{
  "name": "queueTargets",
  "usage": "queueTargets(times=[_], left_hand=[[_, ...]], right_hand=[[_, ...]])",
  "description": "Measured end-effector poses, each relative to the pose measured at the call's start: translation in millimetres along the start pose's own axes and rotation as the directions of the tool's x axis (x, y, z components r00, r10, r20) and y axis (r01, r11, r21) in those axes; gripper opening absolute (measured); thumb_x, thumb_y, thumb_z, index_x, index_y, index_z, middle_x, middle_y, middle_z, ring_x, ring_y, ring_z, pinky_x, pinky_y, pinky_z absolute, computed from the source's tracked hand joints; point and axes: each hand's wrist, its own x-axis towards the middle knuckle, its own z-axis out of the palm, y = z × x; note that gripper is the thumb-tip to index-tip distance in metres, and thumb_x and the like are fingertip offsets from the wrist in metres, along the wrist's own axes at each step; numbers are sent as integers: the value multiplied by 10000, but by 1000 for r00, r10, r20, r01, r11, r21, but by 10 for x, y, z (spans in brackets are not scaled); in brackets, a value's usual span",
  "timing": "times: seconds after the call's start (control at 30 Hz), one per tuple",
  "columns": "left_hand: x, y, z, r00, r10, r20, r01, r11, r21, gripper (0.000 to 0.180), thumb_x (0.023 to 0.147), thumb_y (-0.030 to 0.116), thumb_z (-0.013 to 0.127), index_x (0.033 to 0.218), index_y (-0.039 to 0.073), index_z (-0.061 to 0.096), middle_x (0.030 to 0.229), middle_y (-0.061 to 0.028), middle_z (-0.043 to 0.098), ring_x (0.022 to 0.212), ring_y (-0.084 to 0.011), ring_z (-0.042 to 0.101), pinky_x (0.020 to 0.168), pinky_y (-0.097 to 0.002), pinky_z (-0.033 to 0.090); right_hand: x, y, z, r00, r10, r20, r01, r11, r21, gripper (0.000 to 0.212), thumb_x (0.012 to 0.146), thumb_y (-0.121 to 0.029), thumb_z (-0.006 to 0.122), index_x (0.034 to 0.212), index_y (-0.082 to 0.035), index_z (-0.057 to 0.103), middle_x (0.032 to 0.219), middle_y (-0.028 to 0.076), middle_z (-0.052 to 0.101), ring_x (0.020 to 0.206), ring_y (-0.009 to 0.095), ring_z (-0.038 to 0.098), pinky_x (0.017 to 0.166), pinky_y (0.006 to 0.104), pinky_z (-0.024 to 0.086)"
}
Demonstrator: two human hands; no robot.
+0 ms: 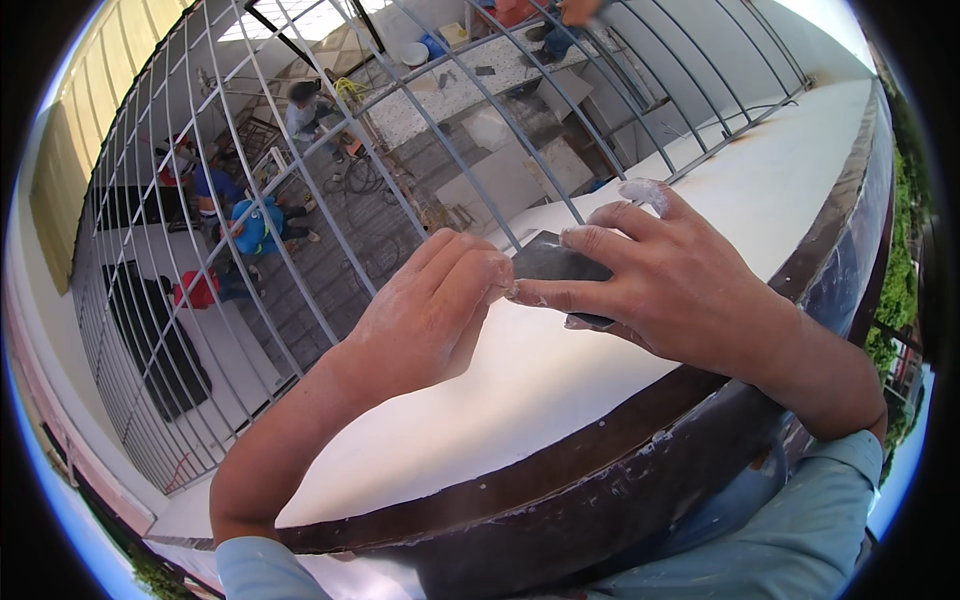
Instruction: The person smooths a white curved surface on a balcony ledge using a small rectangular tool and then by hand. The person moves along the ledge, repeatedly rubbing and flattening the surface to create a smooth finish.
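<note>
A dark sheet (550,258) sits just right of the frame's center, over the white ledge (500,380) and in front of the bars (440,140). The right hand (660,265) grips it, fingers spread over its right side, with white powder on the fingertips. The left hand (430,300), left of center, has its fingers curled in, their tips meeting the right index finger at the sheet's left corner; whether they pinch the sheet cannot be told. Powder whitens these knuckles too.

The ledge curves from the lower left to the upper right, bordered below by a brown edge (560,465). Light blue sleeves (780,520) show at the bottom, left and right.

The bars fill the upper left, and through them a work area shows far below. A person in a blue top (258,225) and one in red (198,290) are at the left; another in grey (303,115) is higher up. Cables (365,175) lie on the floor near pale panels (480,195), and a white bucket (414,53) stands at upper center. Green foliage (905,250) lines the right rim.
</note>
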Motion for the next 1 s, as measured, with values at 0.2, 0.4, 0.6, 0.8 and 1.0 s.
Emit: queueTargets(times=[0.2,0.4,0.6,0.8,1.0], left_hand=[[-12,-30,33,995,48,-91,-38,994,103,290,836,-130,628,1062,20,523,1015,-143,566,934,-328,568,828,-425,480],[-200,-125,-11,983,-149,-112,148,989,-19,206,912,-76,608,1080,27,548,1036,-151,571,974,-338,571,858,-425,479],[-176,-13,-10,935,-346,-82,278,855,-437,159,1053,74,551,1171,6,634,1084,-123,650,999,-235,643,902,-370,508],[36,186,56,792,-576,203,463,348,-815,229,972,103,736,1158,-27,703,1057,-92,731,974,-145,692,901,-298,546],[1,99,-15,694,-591,411,548,64,-834,191,914,45,781,1081,-41,744,990,-113,752,909,-163,715,867,-309,584]], right_hand=[[28,-16,-48,999,23,25,-23,1000,-5,535,936,-423,699,1453,-441,558,1132,29,639,1141,220,633,966,461,500],[32,-4,-37,999,-14,-48,15,999,28,472,1011,-395,615,1478,-397,550,1001,65,668,1012,246,670,969,522,514],[-13,42,-39,997,-52,-54,51,998,-20,486,1021,-406,601,1500,-359,537,951,59,670,949,251,676,931,479,507],[-63,73,-127,997,-76,18,76,997,7,504,1011,-340,609,1504,-296,511,971,81,669,990,277,680,996,543,480],[-60,46,-158,992,-96,77,94,995,19,457,1025,-365,587,1474,-300,527,998,99,666,1036,288,679,1050,612,462]])
